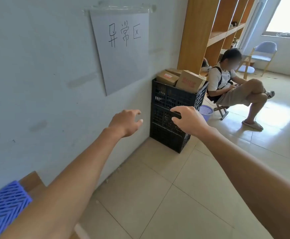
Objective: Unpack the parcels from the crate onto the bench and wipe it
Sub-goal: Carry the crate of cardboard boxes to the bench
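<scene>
Stacked black slatted plastic crates (172, 116) against wall, brown taped cardboard parcels (180, 78) heaped in top one. Left hand (125, 124) and right hand (189, 120) reaching, loosely spread, gripping nothing. Probably light, stiff boxes; best gripped by opposite sides.

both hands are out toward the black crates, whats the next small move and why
Probably step closer and take the top cardboard parcel: both the left hand and right hand are empty, apparently short of the stacked black crates, whose parcels sit on top.
</scene>
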The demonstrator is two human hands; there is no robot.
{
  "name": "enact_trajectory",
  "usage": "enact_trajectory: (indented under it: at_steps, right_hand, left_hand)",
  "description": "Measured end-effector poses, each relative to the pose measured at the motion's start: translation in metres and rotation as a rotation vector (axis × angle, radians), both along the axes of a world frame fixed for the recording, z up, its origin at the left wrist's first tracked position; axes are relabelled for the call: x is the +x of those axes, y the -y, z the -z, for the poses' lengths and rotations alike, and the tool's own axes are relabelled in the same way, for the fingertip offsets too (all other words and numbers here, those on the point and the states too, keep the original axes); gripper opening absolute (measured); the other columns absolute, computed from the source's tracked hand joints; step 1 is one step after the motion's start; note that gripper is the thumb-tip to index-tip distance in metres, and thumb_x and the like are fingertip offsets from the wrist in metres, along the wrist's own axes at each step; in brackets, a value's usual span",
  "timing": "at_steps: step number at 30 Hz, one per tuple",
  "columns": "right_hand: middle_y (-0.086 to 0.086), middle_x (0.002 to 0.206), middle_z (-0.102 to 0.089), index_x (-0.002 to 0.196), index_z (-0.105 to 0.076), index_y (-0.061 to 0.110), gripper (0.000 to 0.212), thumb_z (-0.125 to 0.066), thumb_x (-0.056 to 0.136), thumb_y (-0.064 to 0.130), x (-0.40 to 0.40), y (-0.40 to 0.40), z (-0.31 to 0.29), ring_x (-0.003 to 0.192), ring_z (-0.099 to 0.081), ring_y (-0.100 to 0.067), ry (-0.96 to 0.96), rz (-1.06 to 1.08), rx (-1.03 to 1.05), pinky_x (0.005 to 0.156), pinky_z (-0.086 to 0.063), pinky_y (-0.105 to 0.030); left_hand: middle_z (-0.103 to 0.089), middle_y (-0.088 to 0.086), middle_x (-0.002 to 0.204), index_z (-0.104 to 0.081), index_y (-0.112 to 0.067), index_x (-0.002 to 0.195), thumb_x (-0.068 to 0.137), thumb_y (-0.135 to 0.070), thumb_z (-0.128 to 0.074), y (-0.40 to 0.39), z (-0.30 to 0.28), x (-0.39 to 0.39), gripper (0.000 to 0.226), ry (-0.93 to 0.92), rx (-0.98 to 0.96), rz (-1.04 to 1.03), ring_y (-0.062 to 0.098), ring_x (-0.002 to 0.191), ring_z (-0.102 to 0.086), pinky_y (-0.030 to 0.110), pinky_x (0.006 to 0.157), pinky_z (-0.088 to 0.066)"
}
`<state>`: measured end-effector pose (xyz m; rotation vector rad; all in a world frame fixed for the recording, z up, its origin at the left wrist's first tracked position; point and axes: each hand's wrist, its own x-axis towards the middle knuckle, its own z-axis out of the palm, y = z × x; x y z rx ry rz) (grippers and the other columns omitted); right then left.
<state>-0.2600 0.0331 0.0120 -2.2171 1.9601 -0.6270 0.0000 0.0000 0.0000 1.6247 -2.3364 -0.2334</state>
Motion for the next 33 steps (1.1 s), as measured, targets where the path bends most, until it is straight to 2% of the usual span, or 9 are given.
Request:
enact_trajectory:
  at_steps: [5, 11, 17, 21, 23, 28, 33]
  right_hand:
    - [-0.001, 0.144, -0.06, 0.143, -0.057, 0.027, 0.043, -0.061, 0.1, 0.03, -0.037, 0.052, 0.002, 0.121, -0.064, -0.025, -0.014, 0.042, 0.073, 0.092, -0.059, -0.04]
    - [-0.002, 0.143, -0.06, 0.143, -0.056, 0.027, 0.043, -0.062, 0.1, 0.031, -0.088, 0.115, 0.004, 0.121, -0.064, -0.024, 0.008, 0.065, 0.106, 0.087, -0.058, -0.035]
    - [-0.003, 0.142, -0.061, 0.141, -0.058, 0.028, 0.042, -0.062, 0.1, 0.031, -0.144, 0.195, 0.021, 0.105, -0.069, -0.02, 0.037, 0.036, 0.121, 0.075, -0.054, -0.028]
    - [-0.004, 0.139, -0.062, 0.14, -0.058, 0.029, 0.041, -0.061, 0.1, 0.033, -0.194, 0.253, 0.029, 0.087, -0.069, -0.016, 0.051, 0.007, 0.127, 0.071, -0.051, -0.03]
    - [-0.004, 0.137, -0.063, 0.14, -0.059, 0.029, 0.041, -0.06, 0.1, 0.033, -0.221, 0.282, 0.031, 0.091, -0.067, -0.018, 0.058, -0.008, 0.144, 0.074, -0.054, -0.032]
    - [-0.004, 0.14, -0.062, 0.141, -0.059, 0.026, 0.041, -0.059, 0.1, 0.03, -0.284, 0.347, 0.029, 0.123, -0.06, -0.026, 0.04, -0.042, 0.183, 0.096, -0.055, -0.043]
    - [-0.004, 0.142, -0.06, 0.142, -0.058, 0.025, 0.042, -0.06, 0.1, 0.03, -0.317, 0.399, 0.036, 0.127, -0.057, -0.026, 0.046, -0.08, 0.226, 0.101, -0.052, -0.043]
  left_hand:
    - [-0.06, 0.004, 0.143, -0.051, -0.023, 0.145, 0.102, -0.043, -0.051, 0.063, 0.001, -0.043, 0.047, 0.023, 0.058, 0.026, 0.029, 0.126, -0.059, 0.044, 0.101, -0.048]
    - [-0.06, 0.004, 0.142, -0.052, -0.025, 0.144, 0.102, -0.043, -0.052, 0.121, -0.004, -0.094, 0.045, -0.006, 0.069, 0.057, 0.028, 0.125, -0.059, 0.043, 0.099, -0.049]
    - [-0.061, 0.004, 0.14, -0.053, -0.025, 0.143, 0.102, -0.043, -0.053, 0.186, 0.009, -0.148, 0.045, -0.015, 0.095, 0.024, 0.027, 0.124, -0.059, 0.042, 0.098, -0.049]
    - [-0.062, 0.003, 0.139, -0.053, -0.026, 0.143, 0.102, -0.044, -0.052, 0.236, 0.018, -0.192, 0.045, -0.012, 0.125, -0.034, 0.027, 0.123, -0.059, 0.043, 0.099, -0.049]
    - [-0.062, 0.003, 0.138, -0.054, -0.027, 0.142, 0.101, -0.044, -0.053, 0.261, 0.021, -0.216, 0.044, -0.038, 0.144, -0.074, 0.027, 0.122, -0.059, 0.042, 0.098, -0.049]
    - [-0.062, 0.0, 0.139, -0.055, -0.028, 0.141, 0.102, -0.044, -0.054, 0.315, 0.034, -0.272, 0.042, -0.104, 0.166, -0.133, 0.025, 0.123, -0.059, 0.038, 0.094, -0.046]
    - [-0.062, -0.001, 0.138, -0.055, -0.029, 0.14, 0.102, -0.044, -0.054, 0.362, 0.046, -0.31, 0.041, -0.169, 0.188, -0.185, 0.023, 0.123, -0.059, 0.036, 0.092, -0.045]
